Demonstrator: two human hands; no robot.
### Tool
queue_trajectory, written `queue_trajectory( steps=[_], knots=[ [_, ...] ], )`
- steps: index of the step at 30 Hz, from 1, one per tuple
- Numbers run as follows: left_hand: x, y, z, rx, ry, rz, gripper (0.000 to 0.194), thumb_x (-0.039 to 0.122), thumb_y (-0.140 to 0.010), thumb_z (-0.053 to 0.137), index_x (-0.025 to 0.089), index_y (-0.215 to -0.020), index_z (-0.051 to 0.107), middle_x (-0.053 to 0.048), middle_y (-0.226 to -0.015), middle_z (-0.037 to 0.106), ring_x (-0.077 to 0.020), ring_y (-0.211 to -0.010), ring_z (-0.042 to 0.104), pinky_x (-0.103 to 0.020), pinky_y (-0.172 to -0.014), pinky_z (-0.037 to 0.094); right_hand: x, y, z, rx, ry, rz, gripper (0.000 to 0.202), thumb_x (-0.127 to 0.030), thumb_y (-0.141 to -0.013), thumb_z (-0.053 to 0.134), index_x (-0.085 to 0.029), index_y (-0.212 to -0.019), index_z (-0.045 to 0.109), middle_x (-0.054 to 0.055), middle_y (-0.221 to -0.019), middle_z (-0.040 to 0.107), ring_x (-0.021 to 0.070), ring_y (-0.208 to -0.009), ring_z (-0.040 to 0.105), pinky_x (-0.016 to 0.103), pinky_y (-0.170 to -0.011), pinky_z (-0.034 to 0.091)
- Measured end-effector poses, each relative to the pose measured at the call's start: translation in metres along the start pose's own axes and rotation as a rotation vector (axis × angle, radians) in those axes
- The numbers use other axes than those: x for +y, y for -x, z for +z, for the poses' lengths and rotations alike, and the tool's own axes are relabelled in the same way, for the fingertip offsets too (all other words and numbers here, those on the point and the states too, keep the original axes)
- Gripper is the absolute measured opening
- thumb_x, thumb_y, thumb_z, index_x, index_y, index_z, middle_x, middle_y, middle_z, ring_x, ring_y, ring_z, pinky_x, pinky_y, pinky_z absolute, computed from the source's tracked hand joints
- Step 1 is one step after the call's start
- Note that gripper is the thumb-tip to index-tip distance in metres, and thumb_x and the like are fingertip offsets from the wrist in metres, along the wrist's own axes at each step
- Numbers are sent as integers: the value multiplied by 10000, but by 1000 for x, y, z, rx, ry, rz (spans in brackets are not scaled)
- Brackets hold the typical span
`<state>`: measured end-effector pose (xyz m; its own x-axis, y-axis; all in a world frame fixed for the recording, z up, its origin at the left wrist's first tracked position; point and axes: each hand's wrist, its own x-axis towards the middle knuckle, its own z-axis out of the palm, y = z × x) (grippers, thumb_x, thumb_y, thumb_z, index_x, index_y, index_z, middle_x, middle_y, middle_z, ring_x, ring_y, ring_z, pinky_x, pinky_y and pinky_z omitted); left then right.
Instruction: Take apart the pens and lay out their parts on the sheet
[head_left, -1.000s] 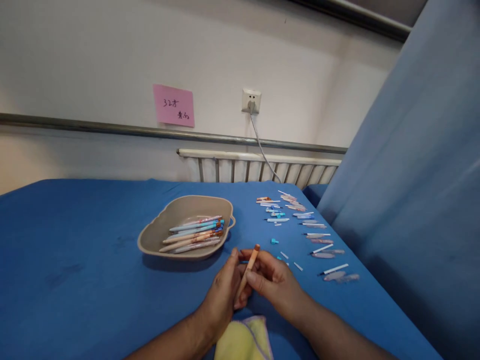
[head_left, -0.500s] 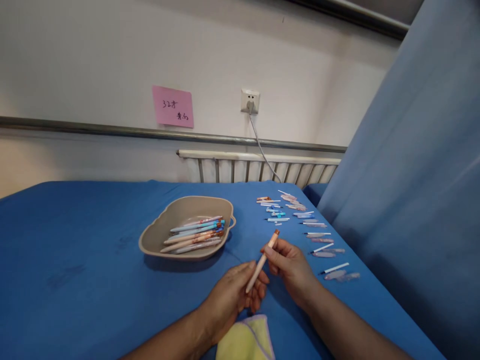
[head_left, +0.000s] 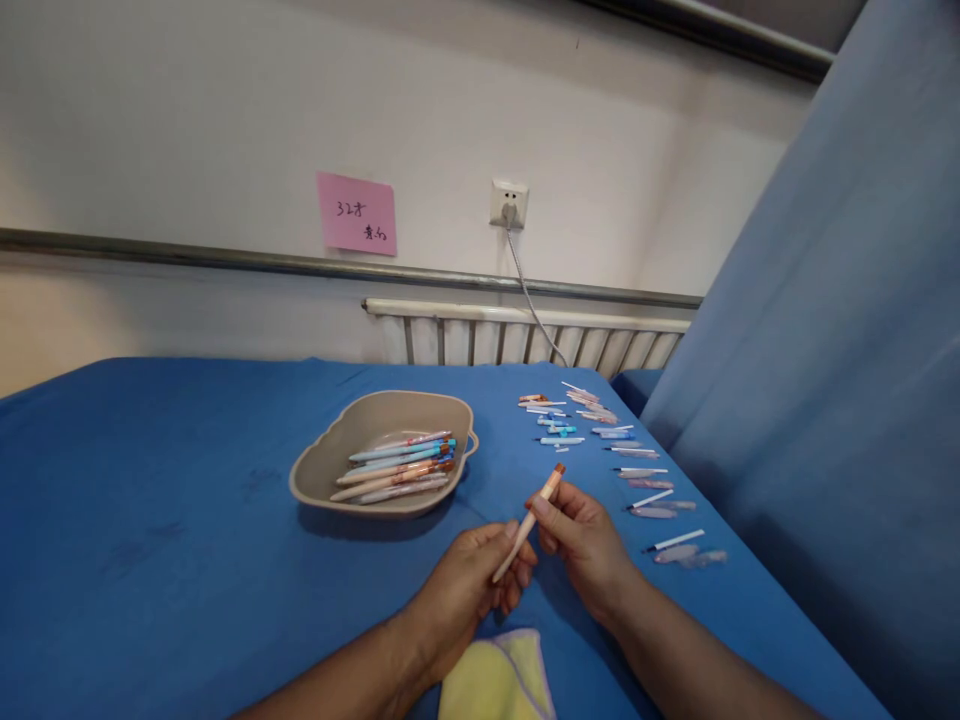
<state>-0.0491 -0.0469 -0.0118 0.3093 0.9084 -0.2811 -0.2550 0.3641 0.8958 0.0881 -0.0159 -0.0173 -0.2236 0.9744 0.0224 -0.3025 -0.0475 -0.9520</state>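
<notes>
Blue-covered desk (head_left: 150,480) against a white wall, with a pink note (head_left: 356,213) and a socket (head_left: 509,203) above a radiator.

One peach pen (head_left: 529,520) is held tilted above the desk, between both hands: the left hand (head_left: 471,582) is closed on its lower end, the right hand (head_left: 581,535) is pinched round its upper part below the orange tip. A beige tray (head_left: 315,472) of assembled pens (head_left: 397,466) is set just beyond the hands. Rows of pen parts (head_left: 622,470) are laid out to the right. A yellow cloth (head_left: 495,680) is seen at the near edge.
</notes>
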Motion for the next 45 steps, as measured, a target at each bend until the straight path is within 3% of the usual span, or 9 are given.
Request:
queue_trajectory(
  steps=[4,10,17,29,34,36,38,42,45],
  knots=[
    [-4,-4,-3,68,-34,31,344,473,-720,621,140,-666,558,23,-543,520,-49,-404,417,-176,-409,255,-1,1,2,5,54,-18,287,-417,-737,648,-138,-743,582,-61,-512,413,64,-457,326,215,-458,222],
    [-4,-4,-3,69,-31,46,312,435,-712,645,141,-662,552,28,-543,508,-52,-425,414,-183,-435,272,-7,3,4,26,61,-36,312,-436,-702,674,-132,-741,614,-53,-516,432,67,-459,341,211,-458,244],
    [3,0,-2,0,41,28,307,430,-740,615,151,-654,523,37,-538,475,-52,-407,371,-202,-419,203,-16,2,-3,0,-110,-41,352,-426,-771,608,-144,-980,635,-38,-554,452,82,-493,373,213,-487,264],
    [-6,-4,-4,43,-40,74,308,373,-641,726,162,-656,502,64,-495,473,-50,-409,404,-178,-432,282,-12,-3,-3,41,68,-103,292,-395,-712,669,-172,-648,491,-70,-495,429,64,-454,357,196,-459,284],
    [-5,-4,-3,42,-61,85,315,345,-613,752,166,-653,496,66,-482,479,-59,-423,439,-173,-444,321,-17,0,-2,-1,72,-134,324,-460,-687,670,-174,-742,530,-40,-582,503,79,-478,430,208,-463,345],
    [-3,-6,-4,48,-60,80,302,363,-643,728,165,-677,502,43,-516,532,-68,-437,465,-179,-449,336,-23,-3,-11,-5,9,-135,399,-528,-749,572,-161,-908,569,-7,-661,546,89,-490,469,222,-468,358],
    [-2,-8,-5,66,-56,89,297,379,-666,706,164,-709,507,10,-587,595,-83,-470,504,-191,-467,363,-31,-8,-26,79,-31,-129,433,-547,-778,517,-163,-967,586,20,-765,575,86,-512,484,228,-483,359],
    [0,-11,-7,108,-47,119,334,390,-704,668,169,-919,540,-21,-690,641,-116,-553,566,-220,-531,406,-39,-27,-66,263,206,-73,321,-447,-676,663,-154,-802,621,-15,-654,557,84,-498,455,226,-485,327],
    [0,-11,-9,119,-48,140,331,380,-737,639,172,-975,543,-47,-810,651,-125,-624,579,-238,-589,424,-30,-38,-85,243,453,-48,247,-383,-647,676,-153,-679,593,-35,-535,516,102,-476,446,239,-484,319]
  ],
)
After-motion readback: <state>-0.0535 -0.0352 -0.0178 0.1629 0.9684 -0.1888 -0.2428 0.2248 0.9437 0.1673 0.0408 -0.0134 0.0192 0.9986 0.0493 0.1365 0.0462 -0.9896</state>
